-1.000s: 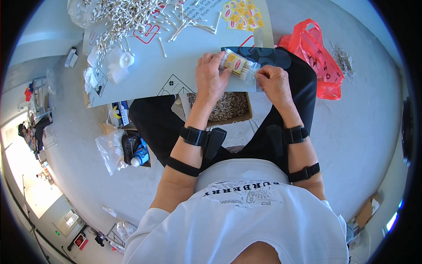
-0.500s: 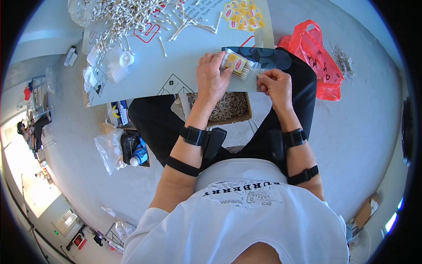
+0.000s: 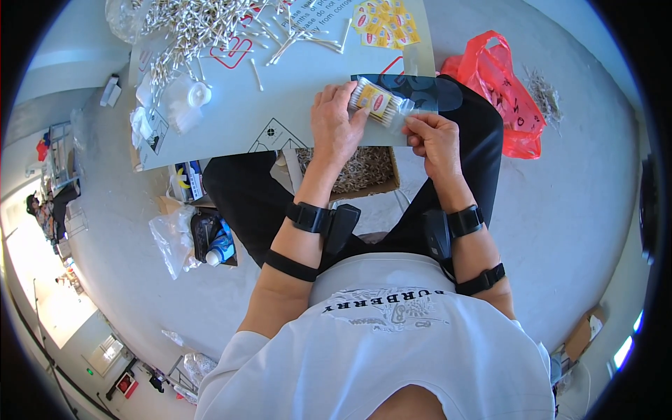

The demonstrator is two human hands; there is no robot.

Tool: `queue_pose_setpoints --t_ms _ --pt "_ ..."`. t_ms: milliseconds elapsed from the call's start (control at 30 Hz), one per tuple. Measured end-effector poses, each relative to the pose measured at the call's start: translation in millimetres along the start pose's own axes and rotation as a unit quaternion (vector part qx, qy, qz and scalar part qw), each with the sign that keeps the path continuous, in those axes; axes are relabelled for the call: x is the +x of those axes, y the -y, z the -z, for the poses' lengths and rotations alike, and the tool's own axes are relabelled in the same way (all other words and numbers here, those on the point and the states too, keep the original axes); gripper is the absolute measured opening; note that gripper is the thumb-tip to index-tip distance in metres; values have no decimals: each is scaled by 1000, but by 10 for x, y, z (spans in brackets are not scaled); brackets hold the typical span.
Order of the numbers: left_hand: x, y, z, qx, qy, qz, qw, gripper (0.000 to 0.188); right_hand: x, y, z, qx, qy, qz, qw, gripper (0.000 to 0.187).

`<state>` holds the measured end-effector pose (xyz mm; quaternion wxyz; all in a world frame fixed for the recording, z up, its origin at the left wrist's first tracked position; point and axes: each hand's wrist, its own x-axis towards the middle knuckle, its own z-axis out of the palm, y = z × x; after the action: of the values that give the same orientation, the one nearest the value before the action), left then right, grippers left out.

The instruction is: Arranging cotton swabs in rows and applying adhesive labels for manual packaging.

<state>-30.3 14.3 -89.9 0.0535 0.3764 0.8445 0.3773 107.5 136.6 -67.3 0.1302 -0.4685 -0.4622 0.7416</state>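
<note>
A small clear plastic bag of cotton swabs (image 3: 376, 102) with a yellow label lies tilted near the table's front right edge. My left hand (image 3: 337, 124) grips its left end, thumb and fingers on the plastic. At the other end my right hand (image 3: 437, 140) pinches the bag's clear flap between thumb and forefinger; the exact spot is partly hidden by the fingers. Beyond my hands, a heap of loose cotton swabs (image 3: 192, 35) covers the far left of the table. Yellow printed labels (image 3: 386, 25) lie at the far right.
Clear plastic bags (image 3: 185, 108) sit at the table's left. A dark sheet (image 3: 420, 91) lies under the bag's far side. Below the table edge, an open cardboard box (image 3: 383, 187) holds many swabs. A red plastic bag (image 3: 500, 98) stands on the floor at right.
My right hand has shifted slightly left, closer to the swab bag, and its fingers sit further in along the clear flap. My left hand keeps its grip.
</note>
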Motion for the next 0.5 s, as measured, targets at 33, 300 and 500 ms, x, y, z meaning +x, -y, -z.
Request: queue_pose_setpoints --t_ms 33,300,500 --pt "2 2 2 2 1 0 1000 46 -3 5 -14 -1 0 3 1000 8" --pt "5 -8 -6 5 7 8 1000 45 173 -159 -46 -195 -62 140 969 12" --pt "-7 0 -2 8 11 11 1000 44 141 -171 -80 -207 -91 172 959 12"
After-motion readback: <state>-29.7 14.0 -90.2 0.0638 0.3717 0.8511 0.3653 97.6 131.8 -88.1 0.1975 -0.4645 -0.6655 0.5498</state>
